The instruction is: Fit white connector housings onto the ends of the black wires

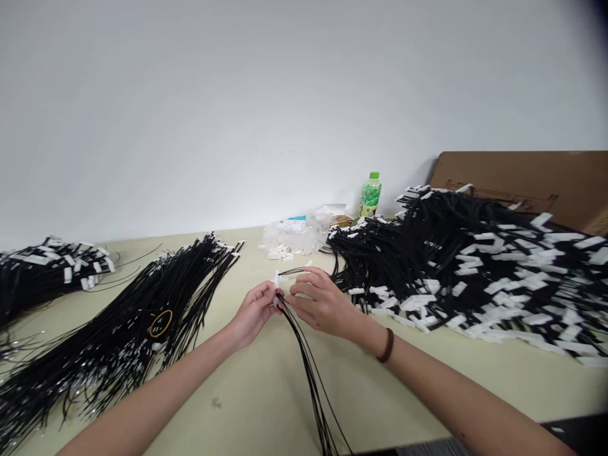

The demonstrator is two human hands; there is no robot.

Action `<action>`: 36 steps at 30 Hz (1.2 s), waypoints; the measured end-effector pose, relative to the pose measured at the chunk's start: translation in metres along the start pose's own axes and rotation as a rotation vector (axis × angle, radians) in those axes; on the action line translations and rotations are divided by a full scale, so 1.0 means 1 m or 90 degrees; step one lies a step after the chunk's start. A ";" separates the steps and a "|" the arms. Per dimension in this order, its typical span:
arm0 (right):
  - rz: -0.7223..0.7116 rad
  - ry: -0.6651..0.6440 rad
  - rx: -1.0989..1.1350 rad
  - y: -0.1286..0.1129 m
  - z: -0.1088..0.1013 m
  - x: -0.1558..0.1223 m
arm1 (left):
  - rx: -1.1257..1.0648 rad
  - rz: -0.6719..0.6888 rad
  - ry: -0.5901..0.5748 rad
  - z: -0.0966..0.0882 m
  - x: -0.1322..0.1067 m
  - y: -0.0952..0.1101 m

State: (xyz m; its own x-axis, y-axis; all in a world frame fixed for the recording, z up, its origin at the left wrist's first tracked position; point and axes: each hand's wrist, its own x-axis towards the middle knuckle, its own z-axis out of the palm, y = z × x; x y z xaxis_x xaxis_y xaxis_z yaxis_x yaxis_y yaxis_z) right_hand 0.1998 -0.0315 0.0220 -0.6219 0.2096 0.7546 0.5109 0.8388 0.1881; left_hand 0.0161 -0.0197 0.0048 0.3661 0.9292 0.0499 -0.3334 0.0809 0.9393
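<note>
Between thumb and fingers, my left hand (256, 309) grips a small white connector (277, 278) held upright over the middle of the table. Several thin black wires (306, 361) hang from it down to the table's front edge. Just to the right, my right hand (325, 303) has its fingers bent and pinched by the connector, on the black wires; a short wire length runs from the connector's top toward its fingers. Exactly which wire the fingertips hold is hidden.
Bundles of black wires (156, 310) lie on the left, one with a yellow ring (161, 323). A large pile of white-ended wires (427, 253) covers the right. Behind stand a clear plastic bag (297, 234), a green-capped bottle (370, 195) and a cardboard box (522, 171).
</note>
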 end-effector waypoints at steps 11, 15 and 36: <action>-0.017 0.001 -0.036 -0.005 0.006 0.000 | -0.014 -0.034 -0.034 0.002 0.001 0.001; 0.012 -0.009 -0.028 -0.006 0.008 0.000 | -0.017 -0.040 -0.048 0.002 0.001 0.002; 0.629 0.563 0.501 0.050 -0.047 0.008 | 0.033 -0.022 0.020 0.001 0.001 0.000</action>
State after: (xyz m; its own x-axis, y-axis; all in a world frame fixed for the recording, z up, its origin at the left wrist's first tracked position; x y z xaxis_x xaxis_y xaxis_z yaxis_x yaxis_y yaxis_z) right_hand 0.2480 -0.0117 0.0673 0.4491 0.7065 0.5470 -0.1154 0.6529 -0.7486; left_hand 0.0170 -0.0191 0.0053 0.3487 0.9372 0.0071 -0.2748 0.0950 0.9568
